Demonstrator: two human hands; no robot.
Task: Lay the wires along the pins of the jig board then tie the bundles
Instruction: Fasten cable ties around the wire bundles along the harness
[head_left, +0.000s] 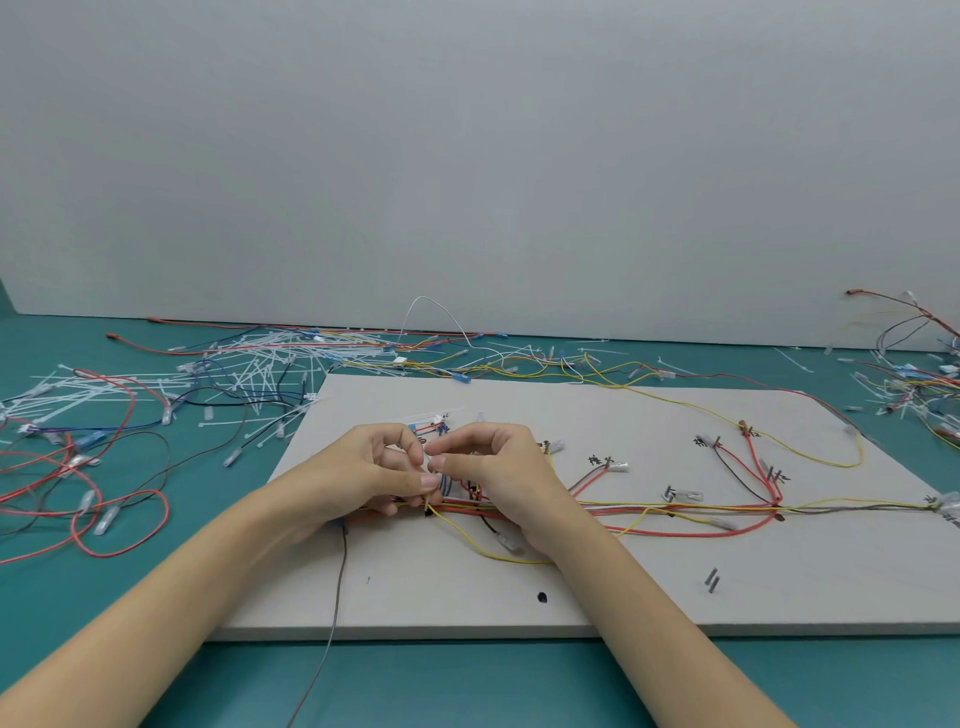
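Note:
A grey jig board (597, 587) lies on the teal table. Red, yellow, grey and white wires run as a wire bundle (675, 512) along its pins, branching to terminals at the right. My left hand (363, 467) and my right hand (498, 467) meet over the bundle's left part. Between their thumbs and forefingers they pinch a small white cable tie (430, 467) above the wires. The curled fingers hide how the tie sits round the bundle. A yellow wire (488, 551) loops out below my right hand.
A heap of loose white cable ties (260, 364) and spare wires (93, 499) lies to the left and behind the board. More wires (914, 384) pile at the right edge. A grey wall stands behind. A grey wire (335, 613) hangs over the board's front edge.

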